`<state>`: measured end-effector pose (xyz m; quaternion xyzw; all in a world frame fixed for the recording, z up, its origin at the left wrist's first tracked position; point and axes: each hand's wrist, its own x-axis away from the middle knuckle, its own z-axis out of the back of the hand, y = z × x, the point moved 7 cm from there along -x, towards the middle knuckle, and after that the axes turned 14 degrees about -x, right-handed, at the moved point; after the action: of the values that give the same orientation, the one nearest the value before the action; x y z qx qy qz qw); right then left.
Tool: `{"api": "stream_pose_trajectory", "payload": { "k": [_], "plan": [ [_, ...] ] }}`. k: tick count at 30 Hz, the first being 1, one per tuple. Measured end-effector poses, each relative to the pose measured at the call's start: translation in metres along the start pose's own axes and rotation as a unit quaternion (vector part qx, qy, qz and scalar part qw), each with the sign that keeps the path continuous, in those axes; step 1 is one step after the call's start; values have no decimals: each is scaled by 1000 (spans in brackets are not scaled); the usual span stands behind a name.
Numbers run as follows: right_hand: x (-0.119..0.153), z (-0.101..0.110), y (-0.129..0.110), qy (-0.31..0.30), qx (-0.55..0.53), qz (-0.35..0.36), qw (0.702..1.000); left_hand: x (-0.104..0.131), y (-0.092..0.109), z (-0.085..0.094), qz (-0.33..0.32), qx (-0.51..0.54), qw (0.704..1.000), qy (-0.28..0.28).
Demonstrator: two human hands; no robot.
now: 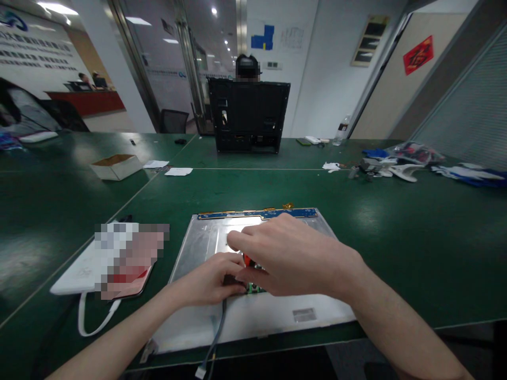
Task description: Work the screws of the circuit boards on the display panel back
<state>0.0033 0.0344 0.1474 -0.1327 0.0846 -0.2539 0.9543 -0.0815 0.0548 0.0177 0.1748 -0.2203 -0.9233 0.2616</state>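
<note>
A flat silver display panel (206, 237) lies face down on the green table, with a blue circuit strip (257, 214) along its far edge. Both hands meet over its middle. My right hand (293, 258) pinches a small red-handled tool (247, 259) whose tip is hidden. My left hand (212, 279) presses on a small green circuit board (255, 288) and the end of a grey cable (217, 332) that runs off the near table edge. Most of the board is hidden under my hands.
A white power bank with a looped white cable (85, 274) lies left of the panel. Farther back stand an open cardboard box (116, 166), paper slips, a black monitor chassis (249, 116) with a person behind it, and bags and parts (400, 161) at right.
</note>
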Motion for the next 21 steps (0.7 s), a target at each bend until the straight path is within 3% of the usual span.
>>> {"api": "stream_pose_trajectory", "payload": {
  "k": [6,14,21],
  "plan": [
    [1,-2,-5,-29,-30,9,999,-1,1,-1,4,12,1000,-15],
    [0,0,0,5,7,-15,1000,-1,-1,-1,5,3,1000,-6],
    [1,-1,-6,-26,-27,23,999,-1,0,-3,12,31,999,-16]
  ]
}}
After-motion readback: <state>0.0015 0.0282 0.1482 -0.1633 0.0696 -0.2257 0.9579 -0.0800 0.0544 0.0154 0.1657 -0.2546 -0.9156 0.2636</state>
